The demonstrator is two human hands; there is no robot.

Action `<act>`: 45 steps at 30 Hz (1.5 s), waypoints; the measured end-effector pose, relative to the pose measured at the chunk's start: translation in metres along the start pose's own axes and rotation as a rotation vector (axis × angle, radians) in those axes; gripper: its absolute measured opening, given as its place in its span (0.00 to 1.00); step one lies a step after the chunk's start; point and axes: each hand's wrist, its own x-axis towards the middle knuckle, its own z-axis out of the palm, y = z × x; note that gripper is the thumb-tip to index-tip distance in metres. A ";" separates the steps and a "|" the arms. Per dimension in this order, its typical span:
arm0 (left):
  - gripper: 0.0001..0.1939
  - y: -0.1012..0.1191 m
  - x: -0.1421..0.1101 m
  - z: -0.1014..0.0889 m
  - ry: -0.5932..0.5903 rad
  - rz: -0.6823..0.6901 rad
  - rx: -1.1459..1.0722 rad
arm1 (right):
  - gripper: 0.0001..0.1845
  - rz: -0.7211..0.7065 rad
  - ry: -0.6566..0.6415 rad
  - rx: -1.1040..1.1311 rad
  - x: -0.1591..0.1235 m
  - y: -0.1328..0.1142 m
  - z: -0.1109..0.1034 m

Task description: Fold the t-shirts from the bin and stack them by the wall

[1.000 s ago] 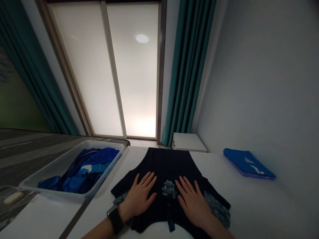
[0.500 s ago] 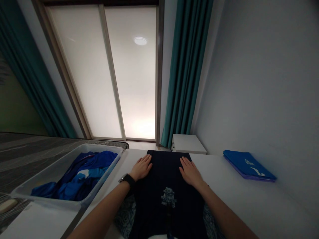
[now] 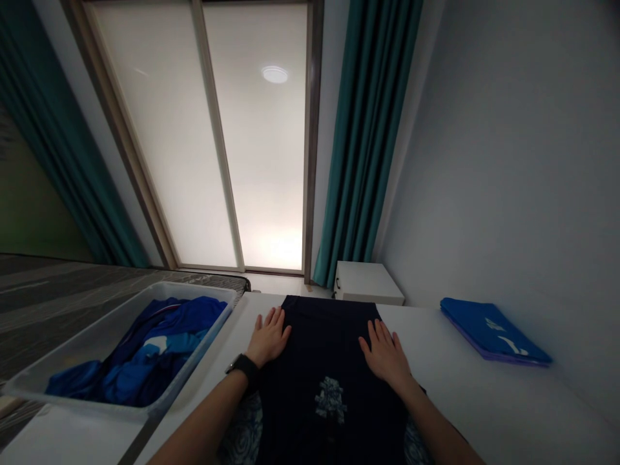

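Note:
A dark navy garment (image 3: 324, 349) with a patterned pale-blue motif (image 3: 330, 399) lies spread on the white table, its far edge straight near the table's back edge. Blue swirl-patterned cloth (image 3: 245, 429) shows at both near sides, partly under my forearms. My left hand (image 3: 268, 336), with a dark watch on the wrist, lies flat on the garment's left edge, fingers stretched out. Flat on the right edge rests my right hand (image 3: 385, 352), fingers extended too. Neither hand grasps the cloth. The near end of the garment runs out of view.
A clear plastic bin (image 3: 167, 410) of crumpled blue clothes (image 3: 145, 355) stands on the left. On the right of the white table (image 3: 465, 394) lies a folded blue stack (image 3: 496, 332), purplish underneath. A white cabinet (image 3: 371, 282) stands beyond the table, before a teal curtain (image 3: 371, 142).
Both hands slid away from me from the garment's middle towards its far part, then drew slightly back and apart. The side pieces now appear tucked inward, and the garment sits nearer to me.

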 end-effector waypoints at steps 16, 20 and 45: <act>0.16 0.007 0.088 -0.008 0.065 -0.282 -0.087 | 0.38 -0.004 0.031 0.018 -0.008 -0.002 0.004; 0.16 0.008 0.087 -0.007 0.071 -0.314 -0.085 | 0.38 -0.009 0.035 0.007 -0.009 -0.003 0.003; 0.27 0.043 0.066 0.016 0.029 0.185 -0.045 | 0.35 -0.077 -0.005 0.075 0.071 -0.008 -0.007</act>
